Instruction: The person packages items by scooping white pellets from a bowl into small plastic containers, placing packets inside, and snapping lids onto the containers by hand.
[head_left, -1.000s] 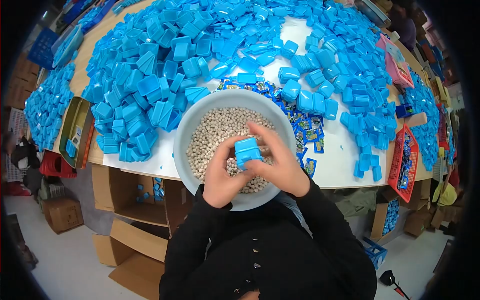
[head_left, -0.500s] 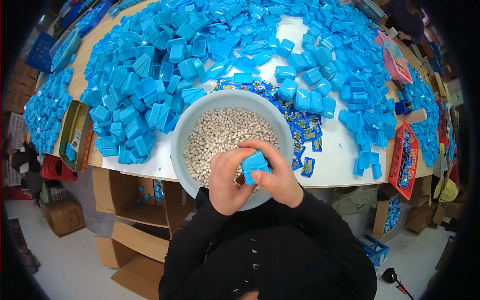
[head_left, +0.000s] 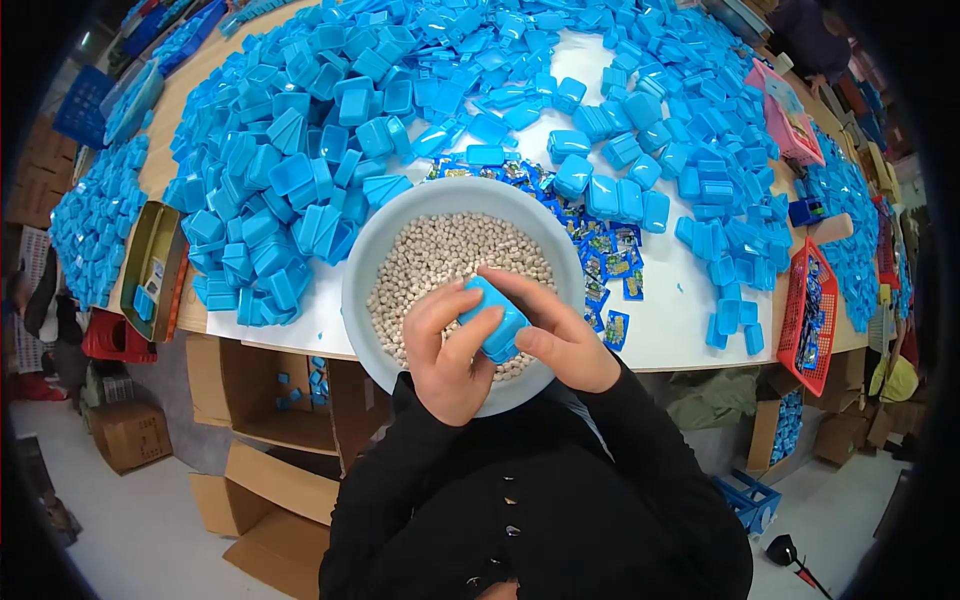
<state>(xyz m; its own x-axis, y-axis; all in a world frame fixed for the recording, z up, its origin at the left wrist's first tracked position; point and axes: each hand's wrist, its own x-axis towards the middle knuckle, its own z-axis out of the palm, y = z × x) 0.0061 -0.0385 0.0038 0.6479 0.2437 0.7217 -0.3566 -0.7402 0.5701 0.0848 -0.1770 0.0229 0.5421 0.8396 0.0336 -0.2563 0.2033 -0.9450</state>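
A small blue plastic box [head_left: 495, 318] is held over a pale blue basin [head_left: 362, 330]. My left hand [head_left: 448, 352] has its fingers wrapped round the box's left side. My right hand [head_left: 565, 338] closes on the other side, thumb against the lower right edge and fingers at the top. The box looks shut; its underside is hidden. Beneath my hands, the basin holds a heap of small beige pellets [head_left: 450, 250]. Small printed packets [head_left: 617, 330] lie scattered beside and behind the basin.
A large pile of open blue boxes [head_left: 290, 175] covers the table's left. More boxes [head_left: 620, 200] lie behind and to the right. A red basket [head_left: 808, 320] of packets stands at the right edge, below a pink basket [head_left: 790, 120]. Cardboard boxes [head_left: 280, 500] sit under the table.
The blue box has been turned and tilted between my hands. My left fingers now reach over its side, and my right hand has shifted slightly right.
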